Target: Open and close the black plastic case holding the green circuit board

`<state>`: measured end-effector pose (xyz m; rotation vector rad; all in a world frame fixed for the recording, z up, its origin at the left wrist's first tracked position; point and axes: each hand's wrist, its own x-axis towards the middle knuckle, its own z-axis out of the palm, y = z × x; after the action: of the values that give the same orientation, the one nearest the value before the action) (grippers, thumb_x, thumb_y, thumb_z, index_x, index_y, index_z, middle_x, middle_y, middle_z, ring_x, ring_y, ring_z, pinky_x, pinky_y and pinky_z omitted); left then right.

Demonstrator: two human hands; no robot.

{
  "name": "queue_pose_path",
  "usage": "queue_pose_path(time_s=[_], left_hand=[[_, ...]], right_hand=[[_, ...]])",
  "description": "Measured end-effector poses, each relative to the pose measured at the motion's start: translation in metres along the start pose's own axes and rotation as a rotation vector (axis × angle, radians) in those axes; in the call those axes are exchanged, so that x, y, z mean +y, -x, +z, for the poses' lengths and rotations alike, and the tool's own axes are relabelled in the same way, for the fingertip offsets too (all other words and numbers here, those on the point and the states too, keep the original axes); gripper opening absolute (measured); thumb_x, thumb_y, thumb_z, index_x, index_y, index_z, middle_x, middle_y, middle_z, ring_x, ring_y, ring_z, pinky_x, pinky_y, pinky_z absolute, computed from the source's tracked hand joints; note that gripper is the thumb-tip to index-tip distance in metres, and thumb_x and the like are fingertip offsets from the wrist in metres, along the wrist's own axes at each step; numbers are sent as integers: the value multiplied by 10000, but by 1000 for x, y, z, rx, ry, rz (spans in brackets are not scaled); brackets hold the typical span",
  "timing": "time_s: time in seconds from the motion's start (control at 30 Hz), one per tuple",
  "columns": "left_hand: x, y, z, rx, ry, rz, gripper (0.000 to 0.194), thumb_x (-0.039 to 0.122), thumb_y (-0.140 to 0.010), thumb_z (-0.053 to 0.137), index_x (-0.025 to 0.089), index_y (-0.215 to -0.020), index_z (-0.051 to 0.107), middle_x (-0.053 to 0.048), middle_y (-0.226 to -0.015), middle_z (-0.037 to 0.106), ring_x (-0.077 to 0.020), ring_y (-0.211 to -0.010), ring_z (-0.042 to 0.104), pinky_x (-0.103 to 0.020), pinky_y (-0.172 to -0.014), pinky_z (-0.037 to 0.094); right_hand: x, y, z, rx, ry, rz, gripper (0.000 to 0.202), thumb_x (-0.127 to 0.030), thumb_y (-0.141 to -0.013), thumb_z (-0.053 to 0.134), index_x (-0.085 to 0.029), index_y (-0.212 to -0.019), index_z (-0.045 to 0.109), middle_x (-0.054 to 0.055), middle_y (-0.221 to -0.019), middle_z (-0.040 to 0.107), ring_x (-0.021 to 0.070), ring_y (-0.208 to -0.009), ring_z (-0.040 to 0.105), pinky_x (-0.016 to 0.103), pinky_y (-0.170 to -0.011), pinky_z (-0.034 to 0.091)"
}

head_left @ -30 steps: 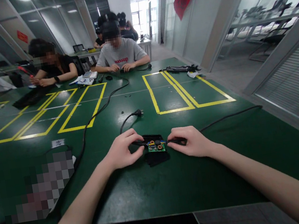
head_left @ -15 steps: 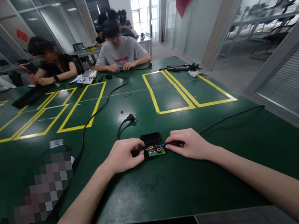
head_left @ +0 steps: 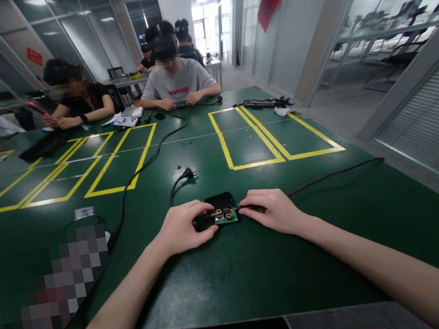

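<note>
L. grip (head_left: 182, 228) (1 of 2): thumb & fingers curled abt. near end of 1 PCB (head_left: 227, 217), hold unclear; R. grip (head_left: 275, 210) pinches 1 blk. cable (head_left: 333, 174). PCB w/ 1 blk. case (head_left: 220, 199) betw. grips; 1 plug (head_left: 189, 173) beyond L. grip.

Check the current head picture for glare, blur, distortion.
Head view: pale glare on the green table near its front edge; far window washed out; wide-angle stretch slants the right-hand wall; circuit board soft, too small for fine detail; pixelated patch at left hides detail.

The plug (head_left: 189, 173) lies behind the circuit board (head_left: 225, 218).
</note>
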<state>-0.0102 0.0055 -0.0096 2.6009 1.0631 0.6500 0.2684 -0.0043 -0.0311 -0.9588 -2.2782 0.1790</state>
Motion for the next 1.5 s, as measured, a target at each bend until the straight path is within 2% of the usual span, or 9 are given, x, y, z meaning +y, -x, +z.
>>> queue_pose_path(time_s=[0.07, 0.2, 0.33, 0.4, 0.53, 0.63, 1.03, 1.3, 1.5], left_hand=[[1, -1, 2, -23, 3, -2, 334, 372, -834, 745, 216, -1128, 714, -31, -999, 746, -189, -857, 718, -269, -743, 537], [0, -3, 3, -63, 55, 15, 329, 306, -865, 714, 222, -1184, 710, -42, -1071, 737, -193, -920, 720, -272, -785, 548], [-2, -3, 2, -49, 65, 15, 349, 303, -845, 728, 209, -1181, 706, -38, -1009, 728, -186, -868, 708, -265, -746, 537], [-3, -2, 1, -36, 68, 26, 327, 304, -837, 730, 198, -1146, 707, -33, -962, 720, -175, -820, 692, -257, -709, 519], [-4, -2, -1, -4, 104, 32, 117, 226, -871, 634, 179, -951, 705, -19, -860, 695, -130, -697, 630, -233, -638, 473], [-4, -2, -2, 3, 125, 22, 107, 210, -881, 602, 177, -898, 703, -19, -839, 688, -121, -675, 610, -228, -630, 469], [-5, -3, 1, -15, 222, 18, 151, 185, -928, 593, 172, -956, 741, -61, -941, 720, -162, -825, 679, -259, -737, 525], [-6, -5, -2, -99, 217, 6, 164, 193, -971, 575, 182, -977, 739, -57, -974, 721, -175, -888, 681, -275, -811, 526], [-5, -5, -2, -109, 197, 16, 168, 188, -974, 573, 190, -973, 741, -56, -976, 719, -177, -885, 682, -278, -814, 533]], right_hand=[[0, -1, 1, 6, 0, 5, 249, -324, -1033, 569, -190, -943, 759, 50, -829, 725, 158, -710, 671, 266, -640, 495], [2, -1, 1, 7, 0, 16, 237, -324, -1029, 578, -199, -948, 762, 49, -841, 729, 164, -735, 683, 271, -656, 504], [3, 0, 1, -34, 0, 17, 208, -322, -1006, 612, -197, -924, 756, 38, -818, 725, 154, -686, 670, 262, -609, 483], [3, 0, 1, -56, 0, 20, 180, -312, -992, 626, -200, -932, 753, 32, -813, 726, 147, -661, 663, 257, -596, 480], [1, 0, 0, -26, -8, 4, 119, -263, -965, 643, -197, -966, 743, 39, -846, 734, 168, -743, 699, 269, -661, 516], [1, 0, -1, -8, -53, -28, 113, -240, -969, 630, -199, -955, 734, 49, -882, 740, 176, -794, 714, 277, -698, 537], [6, -2, -8, -143, -212, -32, 112, -274, -975, 651, -180, -961, 713, 55, -871, 697, 162, -736, 665, 267, -654, 518], [8, -3, -10, -170, -88, -124, 208, -308, -1040, 549, -194, -1027, 723, 75, -928, 730, 188, -839, 691, 297, -756, 540], [8, -4, -11, -186, -83, -121, 218, -315, -1047, 535, -202, -1023, 720, 72, -921, 723, 184, -829, 686, 296, -744, 538]])
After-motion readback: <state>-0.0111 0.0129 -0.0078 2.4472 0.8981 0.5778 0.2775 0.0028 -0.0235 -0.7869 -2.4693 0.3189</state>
